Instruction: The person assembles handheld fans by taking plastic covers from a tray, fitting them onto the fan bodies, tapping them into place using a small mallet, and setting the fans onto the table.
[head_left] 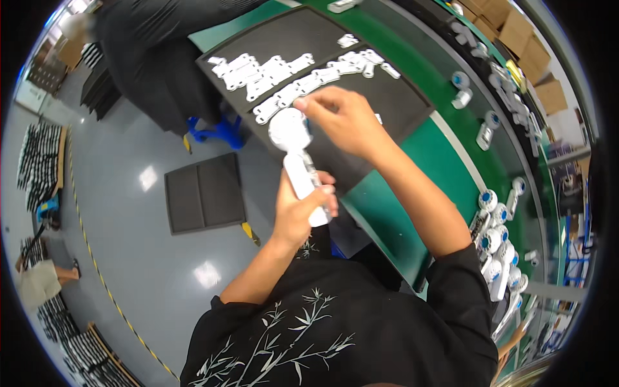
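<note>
A white handheld fan (298, 173) with a round head stands tilted in front of me. My left hand (295, 209) is wrapped round its handle, thumb across the front. At the upper rim of the fan's head is my right hand (345, 119), thumb and fingertips pinched together. Whether a small part sits between those fingertips I cannot make out. Just beyond the fan, rows of white handle-shaped plastic parts (306, 84) lie on a dark tray (403, 103).
A green conveyor belt (474, 113) on the right carries spaced-out fans, with a cluster of fans (496, 238) nearer me. A person in dark clothes (155, 58) stands across at the left. A blue stool (222, 132) and another dark tray (205, 193) are on the floor.
</note>
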A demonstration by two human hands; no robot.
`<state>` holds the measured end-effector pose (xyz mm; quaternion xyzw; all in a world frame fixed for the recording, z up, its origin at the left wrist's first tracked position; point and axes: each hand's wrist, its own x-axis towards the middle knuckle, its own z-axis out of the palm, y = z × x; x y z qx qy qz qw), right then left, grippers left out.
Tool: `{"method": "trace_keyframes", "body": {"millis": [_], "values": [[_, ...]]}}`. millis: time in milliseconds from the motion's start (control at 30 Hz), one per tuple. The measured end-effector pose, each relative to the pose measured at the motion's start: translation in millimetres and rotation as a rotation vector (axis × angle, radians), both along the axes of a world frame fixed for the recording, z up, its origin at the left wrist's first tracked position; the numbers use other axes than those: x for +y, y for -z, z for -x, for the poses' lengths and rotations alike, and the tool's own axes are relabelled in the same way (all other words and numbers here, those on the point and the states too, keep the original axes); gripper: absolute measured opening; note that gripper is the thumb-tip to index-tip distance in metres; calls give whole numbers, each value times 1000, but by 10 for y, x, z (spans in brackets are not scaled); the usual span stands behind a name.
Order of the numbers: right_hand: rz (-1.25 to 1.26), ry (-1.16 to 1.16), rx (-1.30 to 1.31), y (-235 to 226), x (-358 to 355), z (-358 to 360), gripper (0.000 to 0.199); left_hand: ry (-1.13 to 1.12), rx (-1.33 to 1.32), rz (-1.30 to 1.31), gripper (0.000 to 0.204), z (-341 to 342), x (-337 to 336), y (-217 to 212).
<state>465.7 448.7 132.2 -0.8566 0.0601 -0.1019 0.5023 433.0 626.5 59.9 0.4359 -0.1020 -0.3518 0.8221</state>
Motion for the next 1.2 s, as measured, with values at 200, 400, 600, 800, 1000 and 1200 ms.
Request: {"method": "trace_keyframes", "body": {"millis": [200,400,600,800,1000,1200], "values": [[417,-63,-163,972,-13,-777,18,-210,175,78,48,43,799,290],[688,-181,-252,993,154,-974,13,-312,324,0,46,155,1209,595],[515,-186,-197,796,114,-512,16,-342,223,-24,52,52,1157,621],[-460,135,77,400,-67,465,20,-176,20,13,52,-50,800,276],[-1000,191,141,250,-471,1376,31,71,32,91,50,75,301,-17],[-970,242,41,-174,-371,1834,36,235,87,58,55,274,-124,-361]]}}
